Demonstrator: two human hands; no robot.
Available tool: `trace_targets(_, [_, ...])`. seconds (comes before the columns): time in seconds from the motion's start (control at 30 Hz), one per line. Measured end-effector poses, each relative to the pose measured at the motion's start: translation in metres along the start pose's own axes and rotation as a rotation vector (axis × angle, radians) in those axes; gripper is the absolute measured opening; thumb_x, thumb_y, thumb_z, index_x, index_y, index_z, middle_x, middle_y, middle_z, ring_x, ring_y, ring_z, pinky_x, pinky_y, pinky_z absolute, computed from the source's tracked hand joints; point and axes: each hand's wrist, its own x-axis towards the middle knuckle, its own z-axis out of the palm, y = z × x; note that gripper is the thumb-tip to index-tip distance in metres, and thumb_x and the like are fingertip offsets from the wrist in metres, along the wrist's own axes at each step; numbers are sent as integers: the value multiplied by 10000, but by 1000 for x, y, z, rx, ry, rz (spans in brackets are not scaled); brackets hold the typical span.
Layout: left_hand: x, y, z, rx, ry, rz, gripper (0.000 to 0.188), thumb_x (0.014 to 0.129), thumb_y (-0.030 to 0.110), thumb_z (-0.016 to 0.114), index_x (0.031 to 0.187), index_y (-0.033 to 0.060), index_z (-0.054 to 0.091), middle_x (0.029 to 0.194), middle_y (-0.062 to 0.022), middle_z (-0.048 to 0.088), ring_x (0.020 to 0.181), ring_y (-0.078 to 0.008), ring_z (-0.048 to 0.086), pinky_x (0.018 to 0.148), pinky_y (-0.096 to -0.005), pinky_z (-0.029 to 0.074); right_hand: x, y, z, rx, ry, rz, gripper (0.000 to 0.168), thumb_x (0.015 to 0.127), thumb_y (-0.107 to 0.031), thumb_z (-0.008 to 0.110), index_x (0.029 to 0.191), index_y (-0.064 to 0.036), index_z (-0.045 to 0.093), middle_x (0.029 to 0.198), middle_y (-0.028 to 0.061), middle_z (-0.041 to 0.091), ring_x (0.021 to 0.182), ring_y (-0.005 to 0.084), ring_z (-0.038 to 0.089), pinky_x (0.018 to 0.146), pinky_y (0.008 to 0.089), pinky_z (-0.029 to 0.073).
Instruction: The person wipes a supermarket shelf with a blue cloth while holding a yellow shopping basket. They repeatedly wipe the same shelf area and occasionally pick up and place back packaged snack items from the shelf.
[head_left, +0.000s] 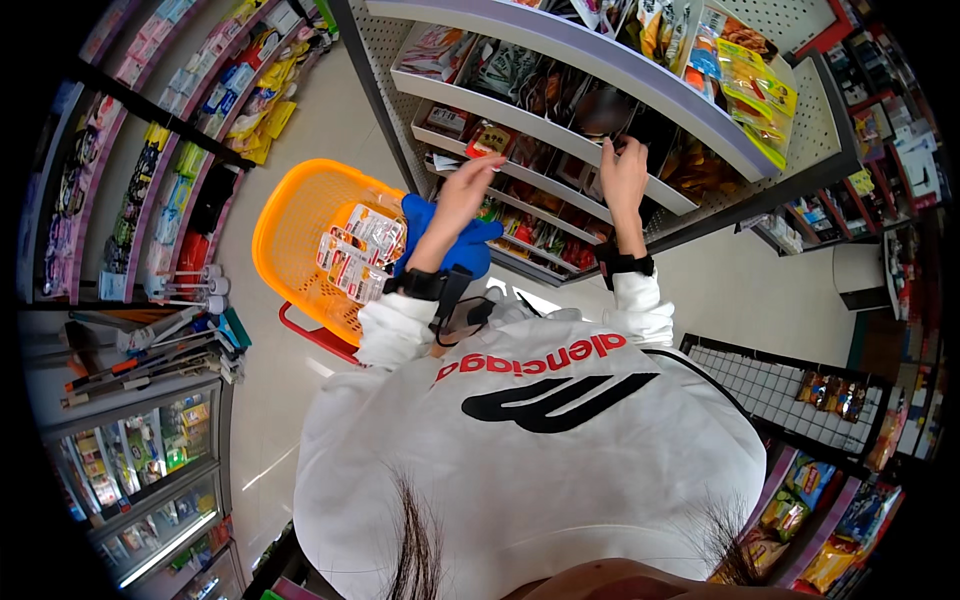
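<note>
My left hand (466, 192) reaches past the shopping basket, fingers extended and holding nothing visible. Its fingertips lie near a red food packet (491, 139) standing in a white shelf tray (517, 169). My right hand (625, 171) is at the front lip of the tray above (555, 128), fingers bent at its edge. Whether it pinches a packet there cannot be told. A blurred round patch covers the goods just behind those fingers. An orange plastic basket (279, 217) sits to my left, holding several clear labelled packs (352, 266). A blue soft-looking item (461, 251) lies partly under my left forearm.
The shelf unit's top tier (600, 52) juts out above my hands, with yellow packets (757, 97) at its right end. Racks of goods (180, 127) line the left, above mops and brooms (161, 352). A wire-grid rack (780, 382) stands behind my right side.
</note>
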Motion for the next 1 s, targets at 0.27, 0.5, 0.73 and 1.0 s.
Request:
trace_targets(0.27, [67, -9, 92, 525, -191, 253, 453, 860, 183, 457, 1293, 77, 374, 1402, -151, 239, 1177, -363, 380, 938, -385, 332, 27, -25, 8, -272, -149, 80, 499, 775, -463, 537, 775, 29, 619, 893, 238, 574, 703, 404, 599, 588, 465, 481])
trace_targets(0.5, [67, 1, 89, 683, -284, 160, 517, 852, 239, 471, 1318, 69, 323, 1428, -52, 205, 1157, -353, 396, 957, -417, 306, 44, -15, 44, -334, -135, 41, 420, 687, -178, 561, 963, 99, 408, 677, 197, 615, 622, 348, 623, 552, 418, 503])
trace_targets(0.73, [67, -8, 87, 709, -350, 140, 554, 837, 288, 481, 1337, 137, 298, 1457, 70, 60, 1064, -426, 433, 911, -544, 327, 48, 2, 49, -208, -35, 54, 296, 669, -90, 538, 921, 42, 458, 688, 239, 597, 657, 399, 601, 590, 468, 492])
trace_targets(1.0, [67, 0, 91, 734, -398, 136, 520, 874, 304, 441, 1320, 65, 321, 1459, -11, 77, 1147, -396, 405, 955, -452, 321, 45, 27, 2, 196, 86, 175, 194, 776, -119, 563, 735, 70, 555, 579, 189, 578, 361, 242, 536, 399, 322, 432])
